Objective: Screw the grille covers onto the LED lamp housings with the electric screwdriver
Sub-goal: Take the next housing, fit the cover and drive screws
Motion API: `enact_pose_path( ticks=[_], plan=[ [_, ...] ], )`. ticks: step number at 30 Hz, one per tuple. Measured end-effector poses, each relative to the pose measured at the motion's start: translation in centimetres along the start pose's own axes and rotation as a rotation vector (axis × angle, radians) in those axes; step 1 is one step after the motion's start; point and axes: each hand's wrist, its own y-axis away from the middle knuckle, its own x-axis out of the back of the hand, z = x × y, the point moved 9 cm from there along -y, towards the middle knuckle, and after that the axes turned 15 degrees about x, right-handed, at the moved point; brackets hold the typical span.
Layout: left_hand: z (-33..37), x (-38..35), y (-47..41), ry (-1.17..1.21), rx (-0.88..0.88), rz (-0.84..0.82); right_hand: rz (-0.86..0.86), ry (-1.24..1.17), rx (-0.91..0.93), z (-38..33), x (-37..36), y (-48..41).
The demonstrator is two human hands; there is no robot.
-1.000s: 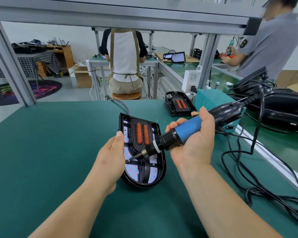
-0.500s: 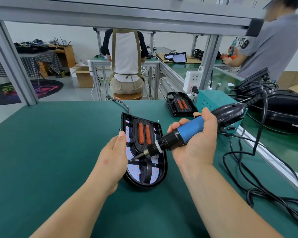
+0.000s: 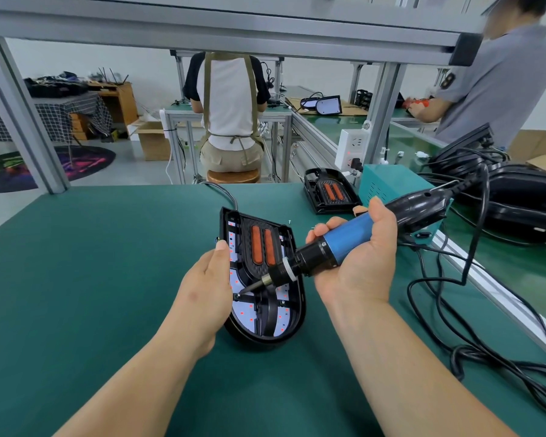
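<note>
While the bit meets a screw point near its left rim, housing lies on surface, cover seated inside. Left hand: clasps housing edge. Right hand: wrapped round screwdriver. Advice: keep bit in line with screw, press steadily, brace housing. Since the earlier frame: bit, grips and housing practically unmoved.

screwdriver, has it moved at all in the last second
No. Against the teal power box, the screwdriver has not shifted: its bit stays on the same point at the left side of the lamp housing.
</note>
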Motion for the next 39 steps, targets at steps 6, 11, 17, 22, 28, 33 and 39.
enact_pose_path(
  ticks=[6, 11, 17, 22, 28, 33, 39],
  plan=[
    [0.0, -0.1, 0.1, 0.000, -0.001, -0.003, 0.004, 0.000, 0.001, 0.1, 0.1, -0.1],
    [0.1, 0.0, 0.2, -0.001, -0.003, 0.005, 0.006, -0.003, 0.003, 0.1, 0.2, -0.1],
    [0.2, -0.1, 0.4, 0.001, -0.005, -0.008, 0.015, -0.003, 0.003, 0.2, 0.3, -0.2],
    [0.3, -0.1, 0.6, 0.002, -0.012, -0.015, 0.005, -0.004, 0.005, 0.1, 0.3, -0.1],
    [0.5, -0.2, 0.9, -0.007, -0.015, -0.029, 0.027, 0.005, -0.003, 0.3, 0.4, -0.3],
    [0.2, -0.4, 0.8, -0.003, 0.025, -0.084, 0.048, -0.029, 0.015, -0.3, 0.8, -0.8],
    [-0.3, -0.5, 1.1, -0.009, 0.161, -0.181, 0.194, -0.141, 0.022, -1.8, 2.4, -2.7]
  ],
)
